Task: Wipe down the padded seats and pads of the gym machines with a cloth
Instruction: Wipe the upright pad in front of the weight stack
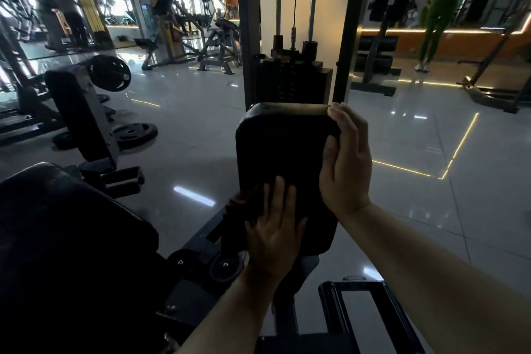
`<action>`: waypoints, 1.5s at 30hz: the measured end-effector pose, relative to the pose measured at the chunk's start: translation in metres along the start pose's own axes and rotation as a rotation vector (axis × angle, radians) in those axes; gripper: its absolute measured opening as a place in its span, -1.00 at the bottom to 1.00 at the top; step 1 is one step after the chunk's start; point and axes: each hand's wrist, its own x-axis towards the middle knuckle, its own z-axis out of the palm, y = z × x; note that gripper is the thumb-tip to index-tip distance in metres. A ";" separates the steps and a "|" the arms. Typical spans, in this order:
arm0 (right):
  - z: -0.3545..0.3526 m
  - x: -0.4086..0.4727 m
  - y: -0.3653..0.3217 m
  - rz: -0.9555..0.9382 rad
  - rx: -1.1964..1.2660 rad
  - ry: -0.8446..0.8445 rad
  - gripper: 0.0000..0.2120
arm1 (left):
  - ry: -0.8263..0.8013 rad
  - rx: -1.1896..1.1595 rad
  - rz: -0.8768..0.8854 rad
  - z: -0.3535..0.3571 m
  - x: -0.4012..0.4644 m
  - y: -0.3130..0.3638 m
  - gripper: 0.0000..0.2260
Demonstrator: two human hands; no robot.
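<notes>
Left hand (274, 234): fingers straight, pressing a dark cloth (247, 204) flat against the lower face of the upright black pad (284, 146). Right hand (346, 161): fingers curled over the pad's upper right edge, grasping it. Weight stack (293, 77) directly behind the pad.

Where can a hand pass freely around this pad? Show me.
Open floor lies right of the black pad, beyond the right hand gripping its edge. Left is tighter: the left hand presses a dark cloth there, beside the big seat and frame.
</notes>
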 end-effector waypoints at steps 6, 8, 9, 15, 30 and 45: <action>-0.001 0.000 0.000 0.020 0.023 -0.018 -0.69 | 0.040 -0.018 -0.152 -0.036 0.115 -0.004 -0.50; 0.000 -0.001 0.001 0.030 0.025 -0.019 -0.69 | 0.045 -0.013 -0.168 -0.040 0.133 -0.005 -0.50; 0.000 -0.001 0.001 0.029 0.022 -0.013 -0.70 | 0.045 -0.006 -0.182 -0.038 0.130 -0.004 -0.49; 0.002 -0.002 -0.004 0.024 -0.052 0.043 -0.72 | -0.009 0.027 -0.119 -0.006 0.019 -0.003 -0.42; 0.003 0.000 -0.010 0.061 -0.049 0.064 -0.73 | 0.018 0.057 -0.178 -0.030 0.100 0.000 -0.47; 0.004 -0.001 -0.009 0.079 -0.041 0.082 -0.74 | -0.036 -0.201 -0.299 -0.057 0.148 -0.008 -0.56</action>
